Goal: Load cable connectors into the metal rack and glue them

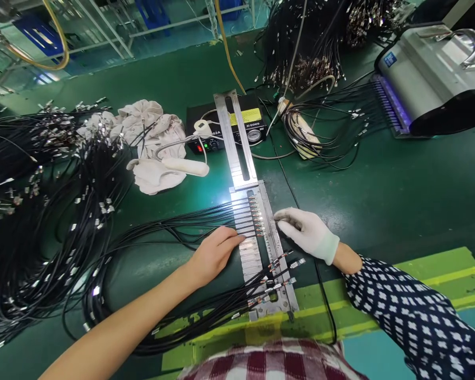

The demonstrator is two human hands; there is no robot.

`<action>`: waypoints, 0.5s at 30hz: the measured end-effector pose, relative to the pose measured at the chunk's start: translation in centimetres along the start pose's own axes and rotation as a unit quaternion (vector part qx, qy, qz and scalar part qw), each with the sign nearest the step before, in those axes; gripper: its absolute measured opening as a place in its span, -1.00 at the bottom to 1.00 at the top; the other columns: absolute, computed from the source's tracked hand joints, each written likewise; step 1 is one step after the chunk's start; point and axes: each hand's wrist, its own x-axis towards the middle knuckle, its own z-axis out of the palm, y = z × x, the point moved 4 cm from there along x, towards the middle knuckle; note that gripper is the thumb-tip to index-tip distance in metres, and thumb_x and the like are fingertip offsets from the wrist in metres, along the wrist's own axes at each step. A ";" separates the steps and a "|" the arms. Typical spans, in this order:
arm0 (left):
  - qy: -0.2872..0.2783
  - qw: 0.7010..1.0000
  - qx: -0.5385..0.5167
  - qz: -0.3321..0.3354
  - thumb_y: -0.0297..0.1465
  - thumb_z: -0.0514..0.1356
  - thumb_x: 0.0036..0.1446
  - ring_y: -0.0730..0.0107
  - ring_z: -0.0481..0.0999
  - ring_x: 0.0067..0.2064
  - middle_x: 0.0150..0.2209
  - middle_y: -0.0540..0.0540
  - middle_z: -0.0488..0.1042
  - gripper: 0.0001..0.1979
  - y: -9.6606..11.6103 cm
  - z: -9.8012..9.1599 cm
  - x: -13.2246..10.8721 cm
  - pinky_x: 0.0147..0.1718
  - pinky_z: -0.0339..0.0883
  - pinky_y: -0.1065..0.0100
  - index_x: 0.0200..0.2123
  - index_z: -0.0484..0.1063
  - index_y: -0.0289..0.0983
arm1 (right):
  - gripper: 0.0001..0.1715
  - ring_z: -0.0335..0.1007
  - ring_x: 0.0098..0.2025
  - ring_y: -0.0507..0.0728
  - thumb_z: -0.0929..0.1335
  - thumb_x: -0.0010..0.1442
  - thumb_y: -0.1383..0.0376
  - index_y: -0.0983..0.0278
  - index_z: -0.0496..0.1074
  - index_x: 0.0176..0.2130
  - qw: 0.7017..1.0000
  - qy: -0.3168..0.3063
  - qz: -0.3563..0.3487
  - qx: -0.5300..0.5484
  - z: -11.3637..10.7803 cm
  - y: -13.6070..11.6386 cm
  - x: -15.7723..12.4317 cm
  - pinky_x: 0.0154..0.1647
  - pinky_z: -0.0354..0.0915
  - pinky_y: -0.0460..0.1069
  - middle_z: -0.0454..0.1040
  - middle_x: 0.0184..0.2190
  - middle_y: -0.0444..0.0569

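Bare metal, the jig (250, 258) lies on the green worktop (364, 200), black cables (142, 230) set across its upper slots. The left hand (216, 252) has a narrow grip at the lowest one; pinching or just pressing, I can't tell. The gloved right hand (311, 233) curls at the jig's right edge, its hold unclear. A sideways tug could unseat a cable; the bundle (225, 307) over the lower end might snag a wrist.

Factory workshop, shown by cable bundles (19, 264) and a slotted jig (250, 257)
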 end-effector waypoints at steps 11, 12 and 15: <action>-0.027 0.983 0.161 -0.081 -0.53 -0.06 0.36 0.30 0.30 -0.21 -0.27 -0.10 0.40 -0.62 1.6 0.4 -1.4 -0.17 0.11 0.22 0.14 0.36 -0.20 | -0.74 0.53 -0.24 0.12 0.28 0.28 0.18 0.23 0.47 -0.12 0.999 0.004 -0.003 0.039 0.0 0.2 0.5 -0.22 0.46 0.00 0.58 -0.23 -0.04; -0.041 0.983 0.152 -0.098 -0.52 -0.08 0.37 0.30 0.32 -0.20 -0.25 -0.10 0.42 -0.61 1.8 0.1 -1.4 -0.14 0.11 0.20 0.15 0.34 -0.19 | -0.73 0.53 -0.28 0.12 0.28 0.28 0.18 0.24 0.47 -0.12 0.999 0.004 -0.004 0.037 0.0 0.2 0.4 -0.25 0.46 0.00 0.58 -0.25 -0.04; -0.083 0.980 0.084 -0.159 -0.32 0.03 0.36 0.24 0.37 -0.10 -0.14 -0.13 0.44 -0.65 3.3 -1.0 -2.8 -0.07 0.17 0.16 0.17 0.27 -0.23 | -0.71 0.49 -0.38 0.09 0.28 0.28 0.17 0.25 0.47 -0.10 0.999 0.010 -0.012 0.045 0.0 0.3 0.1 -0.30 0.45 0.00 0.56 -0.31 -0.04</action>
